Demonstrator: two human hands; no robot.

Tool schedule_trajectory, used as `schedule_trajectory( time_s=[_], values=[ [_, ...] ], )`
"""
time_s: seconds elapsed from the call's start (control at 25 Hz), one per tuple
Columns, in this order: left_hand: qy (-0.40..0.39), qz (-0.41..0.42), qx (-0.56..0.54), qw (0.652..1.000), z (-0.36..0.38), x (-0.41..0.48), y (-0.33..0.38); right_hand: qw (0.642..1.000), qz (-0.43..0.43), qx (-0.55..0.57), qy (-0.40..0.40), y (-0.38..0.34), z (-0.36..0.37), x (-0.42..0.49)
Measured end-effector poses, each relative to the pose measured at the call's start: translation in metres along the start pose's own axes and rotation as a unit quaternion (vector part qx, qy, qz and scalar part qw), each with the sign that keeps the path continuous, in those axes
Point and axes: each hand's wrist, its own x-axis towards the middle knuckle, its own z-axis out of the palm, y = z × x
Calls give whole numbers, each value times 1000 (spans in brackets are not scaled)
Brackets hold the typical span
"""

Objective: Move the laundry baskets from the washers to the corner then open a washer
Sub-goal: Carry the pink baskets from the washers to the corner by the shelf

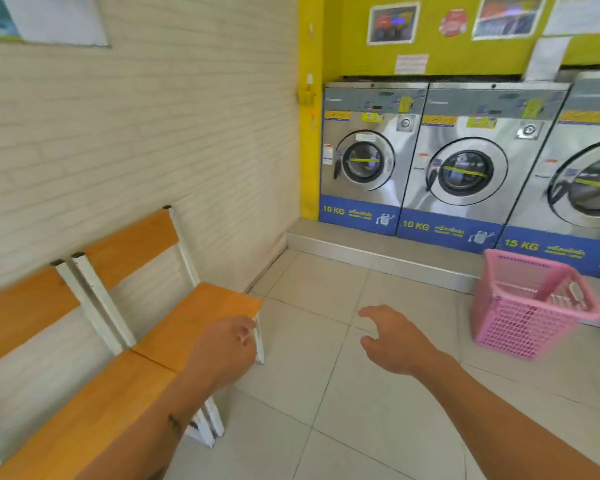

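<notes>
A pink plastic laundry basket [530, 306] stands on the tiled floor at the right, in front of the 15 KG washer [589, 178]. Two 10 KG steel washers [368, 161] [465, 171] stand to its left, all round doors closed. My right hand [392, 337] hovers over the floor in mid-frame, fingers spread and empty, well left of the basket. My left hand [226, 351] is loosely curled with nothing in it, beside the front corner of an orange chair seat [201, 320].
Two orange-and-white chairs [94, 341] line the white brick wall at the left. The corner [284, 244] between that wall and the washers' raised steel plinth [378, 251] is bare tile. Posters hang on the yellow wall above the machines.
</notes>
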Motion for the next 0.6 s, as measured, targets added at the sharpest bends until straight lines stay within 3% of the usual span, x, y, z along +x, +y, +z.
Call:
schedule_trajectory(
  time_s=[0.32, 0.6],
  values=[
    [-66, 112, -8, 992, 129, 128, 193, 987, 134, 21, 87, 176, -131, 12],
    [-110, 181, -35, 977, 250, 259, 312, 967, 230, 28, 105, 306, -206, 75]
  ],
)
